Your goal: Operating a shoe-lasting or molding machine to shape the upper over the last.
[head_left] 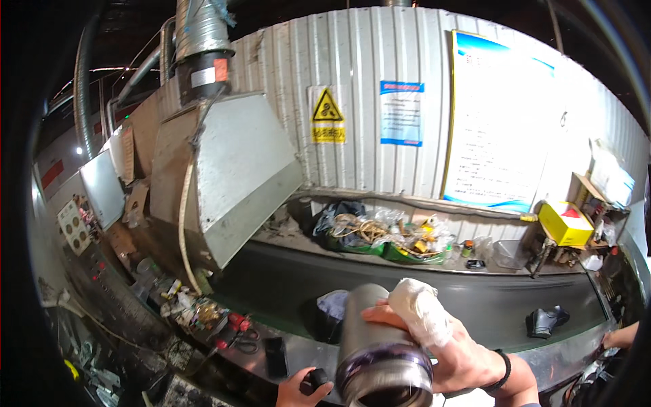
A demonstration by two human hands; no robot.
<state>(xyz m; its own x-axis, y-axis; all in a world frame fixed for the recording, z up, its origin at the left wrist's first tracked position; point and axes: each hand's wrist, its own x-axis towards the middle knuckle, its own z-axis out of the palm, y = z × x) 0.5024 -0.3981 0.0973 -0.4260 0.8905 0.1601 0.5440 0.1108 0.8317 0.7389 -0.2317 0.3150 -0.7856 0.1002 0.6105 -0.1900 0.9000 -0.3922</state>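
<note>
My right hand (451, 353) grips a steel vacuum flask (369, 322), tilted with its open mouth toward me. White wrapping (419, 308) covers one finger of that hand, and a black band circles the wrist. Low in the picture, my left hand (298, 392) has its fingers closed on a small black piece (317, 378) that looks like a cap. Behind the flask runs a dark conveyor belt (447, 288). A black and pale bundle (332, 308) lies partly hidden beside the flask, and a grey shoe-like object (548, 321) rests farther right on the belt.
A black phone (276, 357) and red-handled tools (239, 322) lie on the near metal ledge. A metal hood (237, 169) stands at left. Green bags of scrap (413, 251) and a yellow box (566, 224) sit beyond the belt. Another person's hand (620, 337) is at far right.
</note>
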